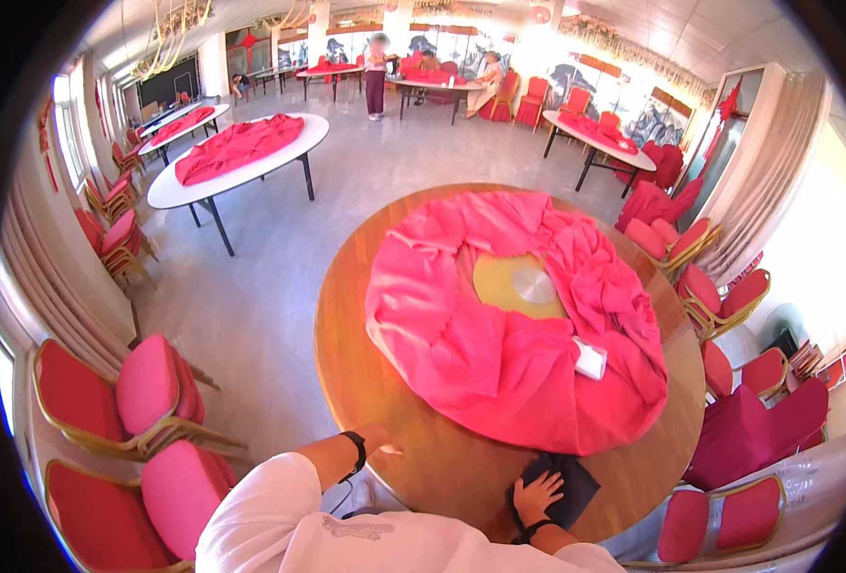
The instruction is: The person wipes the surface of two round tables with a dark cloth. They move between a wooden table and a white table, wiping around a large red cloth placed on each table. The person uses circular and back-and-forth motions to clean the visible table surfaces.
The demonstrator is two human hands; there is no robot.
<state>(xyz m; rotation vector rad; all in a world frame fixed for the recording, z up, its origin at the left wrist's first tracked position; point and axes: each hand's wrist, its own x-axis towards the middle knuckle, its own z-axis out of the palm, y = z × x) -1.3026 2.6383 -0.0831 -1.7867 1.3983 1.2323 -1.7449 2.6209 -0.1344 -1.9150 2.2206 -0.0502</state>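
Right hand [537, 496]: fingers spread, pressed flat on a dark cloth [558, 485] at the near right edge of the round wooden tabletop [356, 372].
Left hand [382, 443]: resting on the near left rim; grip cannot be told.
Pink tablecloth [499, 334]: bunched in the middle, just beyond the dark cloth.
Small white object [590, 360]: lying on the pink tablecloth, right side.

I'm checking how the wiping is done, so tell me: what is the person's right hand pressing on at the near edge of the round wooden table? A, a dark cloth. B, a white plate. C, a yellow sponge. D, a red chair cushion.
A: the right hand lies flat on a dark cloth on the bare wood of the table, just below the bunched pink tablecloth.
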